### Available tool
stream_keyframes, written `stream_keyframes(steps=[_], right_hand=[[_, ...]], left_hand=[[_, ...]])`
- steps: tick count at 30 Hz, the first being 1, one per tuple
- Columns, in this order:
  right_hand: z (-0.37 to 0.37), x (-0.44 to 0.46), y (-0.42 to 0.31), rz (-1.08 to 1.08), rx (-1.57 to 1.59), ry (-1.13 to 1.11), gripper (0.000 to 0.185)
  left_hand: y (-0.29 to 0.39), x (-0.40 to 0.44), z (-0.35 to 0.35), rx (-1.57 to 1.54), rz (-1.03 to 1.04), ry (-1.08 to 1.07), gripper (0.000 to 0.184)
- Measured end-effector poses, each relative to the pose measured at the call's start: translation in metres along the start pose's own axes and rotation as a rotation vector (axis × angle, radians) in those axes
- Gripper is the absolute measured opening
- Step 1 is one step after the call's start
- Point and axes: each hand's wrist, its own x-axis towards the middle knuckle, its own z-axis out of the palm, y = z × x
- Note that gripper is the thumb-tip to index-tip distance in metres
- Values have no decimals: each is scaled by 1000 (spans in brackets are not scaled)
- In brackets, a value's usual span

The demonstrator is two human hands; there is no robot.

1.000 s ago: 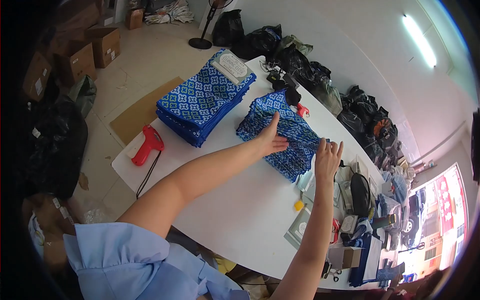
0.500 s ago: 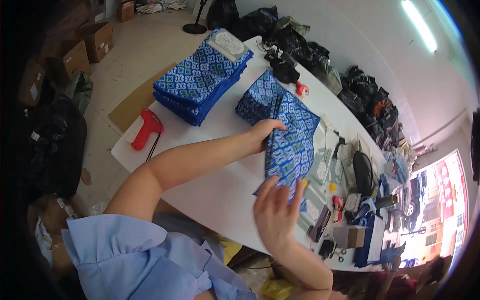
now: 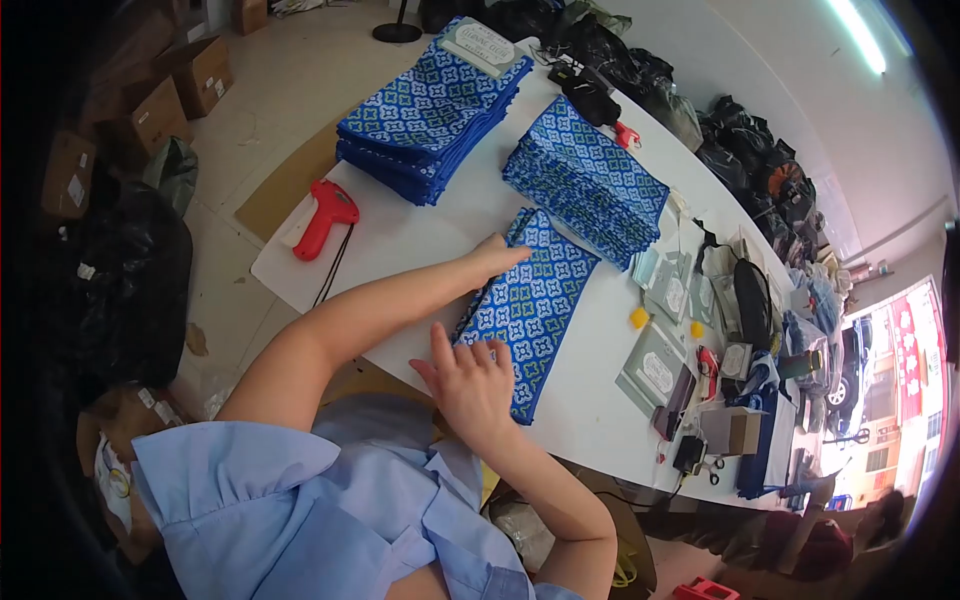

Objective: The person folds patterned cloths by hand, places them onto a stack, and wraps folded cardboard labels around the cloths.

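A folded blue cloth (image 3: 545, 290) with a white and green pattern lies on the white table in front of me. My left hand (image 3: 497, 260) grips its left edge, thumb on top and the other fingers hidden beneath. Over the cloth's near left edge is my right hand (image 3: 470, 385), its fingers apart and the index stretched out, holding nothing. Just beyond the cloth rests a stack of matching folded cloths (image 3: 590, 180). A taller cloth stack (image 3: 420, 120), topped by a grey label card (image 3: 482, 48), stands farther left.
A red glue gun (image 3: 325, 220) with a black cord lies at the table's left edge. Grey cards (image 3: 655, 365), scissors (image 3: 713, 470) and a small box (image 3: 732, 430) crowd the right side. Black bags (image 3: 740, 155) line the wall; cartons (image 3: 150, 120) sit on the floor.
The cloth, raised and tilted by both hands before, now lies flat on the table, nearer me and left of the smaller stack. My right hand has moved left and come off its edge.
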Motion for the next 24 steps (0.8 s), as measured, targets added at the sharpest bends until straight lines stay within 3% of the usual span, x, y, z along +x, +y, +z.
stream_keyframes(steps=[2,3,6,8,10,11,13,14,16,17,20,24], right_hand=[[-7,4,21,-31,205,158,51],[-6,0,29,45,239,38,53],[18,-17,44,39,183,-104,60],[44,-27,43,45,250,-162,63],[42,-27,41,63,207,-171,61],[40,-26,41,60,218,-169,61],[39,-26,41,62,217,-185,61],[39,-26,41,58,209,-191,61],[39,-26,42,60,209,-187,61],[39,-26,42,53,207,-184,62],[41,-27,43,44,219,-187,61],[43,-28,43,49,216,-191,60]], left_hand=[[-12,11,3,231,131,265,47],[-10,10,-1,88,74,93,45],[-2,-3,-6,-33,62,38,40],[-18,15,-8,154,139,75,40],[-21,-1,11,669,429,495,46],[-15,-11,15,672,422,488,46],[-5,-28,21,1386,977,732,59],[-7,-26,21,1388,980,724,59],[-19,-16,17,1328,1011,407,65],[-27,-11,10,1340,876,364,70],[-35,-4,8,1326,689,345,72],[-28,-8,9,1380,591,287,74]])
